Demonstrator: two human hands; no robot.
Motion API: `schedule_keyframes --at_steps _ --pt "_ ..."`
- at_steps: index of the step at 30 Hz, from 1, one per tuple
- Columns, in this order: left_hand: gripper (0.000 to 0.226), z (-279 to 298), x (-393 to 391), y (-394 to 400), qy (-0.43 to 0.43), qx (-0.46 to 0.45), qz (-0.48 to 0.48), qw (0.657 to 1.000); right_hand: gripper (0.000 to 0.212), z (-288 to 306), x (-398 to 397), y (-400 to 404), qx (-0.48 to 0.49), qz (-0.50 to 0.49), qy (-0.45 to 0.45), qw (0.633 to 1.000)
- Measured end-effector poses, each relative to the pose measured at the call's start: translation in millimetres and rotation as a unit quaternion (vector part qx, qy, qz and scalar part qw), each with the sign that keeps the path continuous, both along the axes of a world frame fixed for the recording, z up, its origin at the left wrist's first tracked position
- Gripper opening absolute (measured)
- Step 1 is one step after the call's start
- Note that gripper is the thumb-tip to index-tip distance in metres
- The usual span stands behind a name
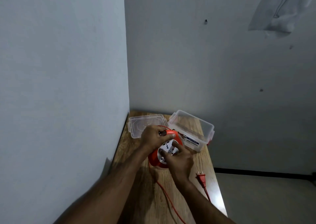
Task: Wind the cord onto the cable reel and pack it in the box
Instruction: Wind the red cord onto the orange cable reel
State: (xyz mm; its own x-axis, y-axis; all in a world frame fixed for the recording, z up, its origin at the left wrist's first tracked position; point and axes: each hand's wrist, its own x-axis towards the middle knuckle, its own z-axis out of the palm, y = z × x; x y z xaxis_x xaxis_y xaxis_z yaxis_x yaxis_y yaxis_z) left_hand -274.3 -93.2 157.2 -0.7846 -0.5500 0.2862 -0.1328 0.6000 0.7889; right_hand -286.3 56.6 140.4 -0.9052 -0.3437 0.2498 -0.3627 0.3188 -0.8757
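An orange cable reel (154, 157) with a white socket face stands tilted on the wooden table (196, 181). My left hand (153, 137) grips its top handle. My right hand (177, 157) rests on the white face with fingers pressed against it. An orange cord (168, 198) runs from under the reel toward the near edge. Its plug (201, 178) lies on the table to the right of my right wrist. The clear plastic box (191, 129) stands open behind the reel, and its clear lid (145, 122) lies to the left of it.
The table sits in a corner, with a grey wall along its left side and another behind it. Its right edge drops to a pale floor. A clear plastic sheet (280, 9) hangs on the back wall, high up on the right.
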Motion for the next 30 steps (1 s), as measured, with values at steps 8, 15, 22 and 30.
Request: schedule_keyframes --at_steps 8,15,22,30 --pt "0.040 -6 7 -7 -0.003 0.039 0.015 0.999 0.057 -20 -22 22 0.261 0.181 0.459 0.830" --pt "0.046 -3 6 -10 -0.013 0.044 -0.031 0.998 0.071 -19 -38 29 0.320 0.224 0.469 0.792" --pt "0.061 -7 6 -4 -0.035 0.018 -0.028 0.999 0.070 -18 -42 21 0.317 0.241 0.477 0.784" --pt "0.040 -4 -1 0 0.011 0.043 0.039 0.998 0.070 -10 -35 13 0.210 0.124 0.261 0.934"
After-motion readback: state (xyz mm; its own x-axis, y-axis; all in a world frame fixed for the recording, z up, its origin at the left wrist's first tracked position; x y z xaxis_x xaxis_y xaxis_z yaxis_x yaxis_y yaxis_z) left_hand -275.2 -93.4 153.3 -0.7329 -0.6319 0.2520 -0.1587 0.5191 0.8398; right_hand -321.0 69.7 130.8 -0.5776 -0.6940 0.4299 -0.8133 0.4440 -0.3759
